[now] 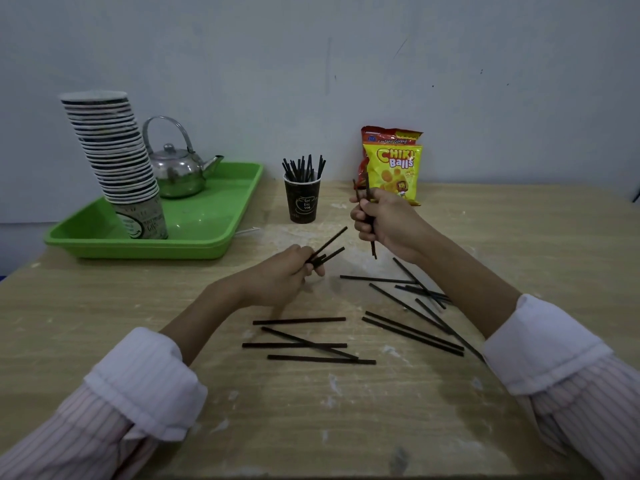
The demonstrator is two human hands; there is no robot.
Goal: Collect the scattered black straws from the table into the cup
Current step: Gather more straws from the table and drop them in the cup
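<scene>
— What is being held?
— A few straws (327, 249) are being gripped in the closed left hand (287, 271), more in the closed right hand (384, 221); others are lying scattered on the surface (346, 427).
— The risk?
— The cup (302, 202), already crowded, is likely being tipped if the bundle is pushed in.

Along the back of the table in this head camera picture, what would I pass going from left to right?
Stack of paper cups → metal kettle, both on the green tray → black cup holding straws → yellow snack bag.
</scene>
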